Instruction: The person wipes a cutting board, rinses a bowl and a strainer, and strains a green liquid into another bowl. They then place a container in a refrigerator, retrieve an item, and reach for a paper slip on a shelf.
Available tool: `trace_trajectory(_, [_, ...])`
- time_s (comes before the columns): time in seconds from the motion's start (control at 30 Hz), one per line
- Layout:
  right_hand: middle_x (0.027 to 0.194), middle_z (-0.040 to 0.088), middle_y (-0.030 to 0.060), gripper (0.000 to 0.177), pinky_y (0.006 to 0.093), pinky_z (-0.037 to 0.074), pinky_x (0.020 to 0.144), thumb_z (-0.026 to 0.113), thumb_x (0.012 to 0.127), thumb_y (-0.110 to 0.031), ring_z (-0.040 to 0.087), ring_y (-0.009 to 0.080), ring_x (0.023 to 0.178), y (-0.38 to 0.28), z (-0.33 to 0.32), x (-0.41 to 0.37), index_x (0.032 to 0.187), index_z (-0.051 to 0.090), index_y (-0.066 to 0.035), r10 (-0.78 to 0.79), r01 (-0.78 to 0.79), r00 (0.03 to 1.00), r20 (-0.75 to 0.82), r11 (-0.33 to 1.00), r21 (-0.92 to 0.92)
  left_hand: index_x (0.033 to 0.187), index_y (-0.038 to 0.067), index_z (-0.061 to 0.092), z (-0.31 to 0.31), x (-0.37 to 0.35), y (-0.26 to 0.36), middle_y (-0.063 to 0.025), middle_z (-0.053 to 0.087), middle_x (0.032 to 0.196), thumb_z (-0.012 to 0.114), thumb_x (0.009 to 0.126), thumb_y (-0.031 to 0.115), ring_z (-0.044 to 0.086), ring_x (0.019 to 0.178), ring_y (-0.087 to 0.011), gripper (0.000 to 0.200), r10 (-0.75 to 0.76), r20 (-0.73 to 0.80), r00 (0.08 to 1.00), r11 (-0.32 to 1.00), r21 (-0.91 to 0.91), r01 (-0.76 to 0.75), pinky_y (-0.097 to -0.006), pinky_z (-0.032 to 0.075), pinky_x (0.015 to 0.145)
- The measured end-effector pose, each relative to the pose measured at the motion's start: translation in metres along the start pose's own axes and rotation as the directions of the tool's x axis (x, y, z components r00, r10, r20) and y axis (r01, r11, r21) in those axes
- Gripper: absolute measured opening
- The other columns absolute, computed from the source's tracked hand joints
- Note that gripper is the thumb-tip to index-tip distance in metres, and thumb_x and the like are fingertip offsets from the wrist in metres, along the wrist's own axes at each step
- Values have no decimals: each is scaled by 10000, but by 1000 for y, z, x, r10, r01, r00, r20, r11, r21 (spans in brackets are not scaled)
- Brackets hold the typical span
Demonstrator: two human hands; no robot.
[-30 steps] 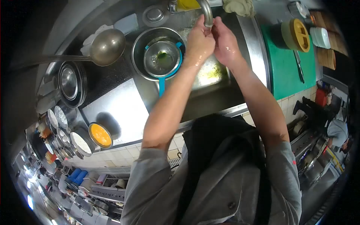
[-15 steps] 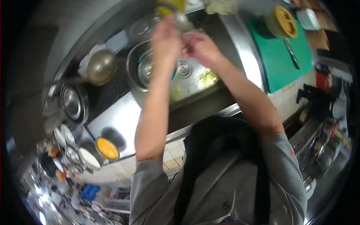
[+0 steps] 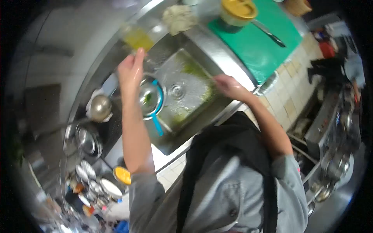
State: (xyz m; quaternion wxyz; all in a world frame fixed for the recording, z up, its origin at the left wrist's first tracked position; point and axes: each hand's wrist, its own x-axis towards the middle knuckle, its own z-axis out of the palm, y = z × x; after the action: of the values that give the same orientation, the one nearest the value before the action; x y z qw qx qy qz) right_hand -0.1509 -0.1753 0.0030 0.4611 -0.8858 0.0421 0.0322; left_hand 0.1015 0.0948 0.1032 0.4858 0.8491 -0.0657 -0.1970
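Observation:
My left hand (image 3: 131, 72) is wet and raised at the sink's far left edge, below a blurred container of yellow liquid (image 3: 138, 37). Its thumb sticks out, apart from the other fingers, which are partly hidden; nothing shows in it. My right hand (image 3: 233, 88) hovers over the right side of the sink (image 3: 217, 103), smeared by motion, its fingers pointing left. Under my left forearm a metal bowl (image 3: 144, 110) stands in the sink, with a blue-handled strainer (image 3: 157, 125) over it and green bits inside. Green scraps (image 3: 192, 68) lie scattered on the wet sink floor around the drain (image 3: 177, 91).
Right of the sink, a green cutting board (image 3: 268, 50) carries a yellow-lidded tub (image 3: 239, 11) and a knife (image 3: 272, 35). A crumpled cloth (image 3: 179, 18) lies at the back edge. Left are a ladle (image 3: 101, 108), stacked metal bowls (image 3: 87, 140) and a bowl of orange food (image 3: 122, 175).
My hands were close together over the sink and have parted, the left going left, the right moving right and down. The view has turned, showing more of the strainer and sink floor.

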Motion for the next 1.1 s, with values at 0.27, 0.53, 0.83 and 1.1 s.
trace_trajectory(0.27, [1027,667,50,261,270,522,716,591,1007,-206,625,137,844,79,-81,-187,1200,634,-35,665,-177,535,-521,691,701,1279,59,573,23,-2,-41,-134,659,1173,491,1042,371,639,1075,-254,400,-11,52,999,582,-812,49,-441,500,951])
trace_trajectory(0.53, [979,623,9,243,290,473,752,636,984,-204,577,122,860,213,-118,-357,1193,616,-81,846,256,240,-476,418,872,1230,16,605,93,-1,-50,-120,689,1049,620,977,177,669,942,-164,300,-111,-105,988,874,-484,47,-283,547,830])
trace_trajectory(0.83, [905,623,-21,206,260,479,688,608,998,-219,576,93,786,254,-165,-383,1149,626,-80,882,212,179,-437,399,892,1456,108,453,71,2,-64,-217,614,1311,496,957,300,610,1196,-337,537,-246,-229,942,516,792,328,-477,457,1015])
trace_trajectory(1.1, [978,606,36,315,289,481,737,658,969,-283,586,147,845,197,-171,-290,1179,627,-50,851,1,228,-473,485,874,1577,71,150,66,62,-110,-125,303,1601,481,970,190,399,1386,-405,702,144,-204,968,536,839,97,-469,274,1172])
